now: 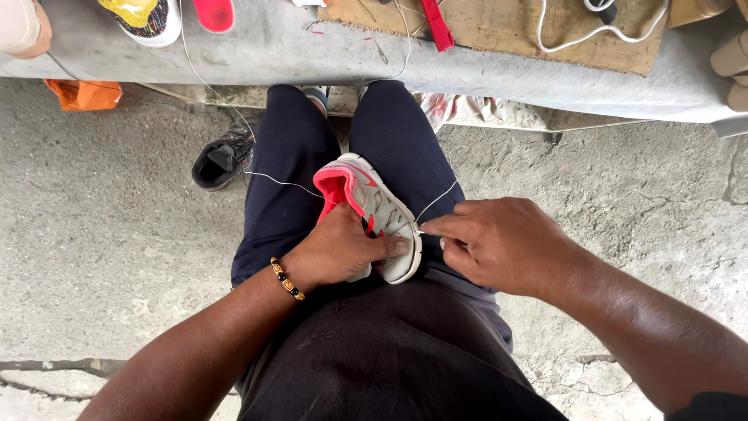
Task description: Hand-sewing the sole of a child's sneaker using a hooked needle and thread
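Left hand (343, 251) clamped round small grey-pink shoe (372, 209) on lap, toe pointing away; right hand (499, 243) pinching white thread (438, 198) at sole edge, just right.

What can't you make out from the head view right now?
- Needle, if any: the right hand pinches at the shoe's edge; too small to tell, fingertips cover it.
- Shoe's near end: hidden under the left hand.
- Thread's far end: too thin to follow.
- Black shoe: partly hidden by the leg.
- Bench items: cut off by the top edge.
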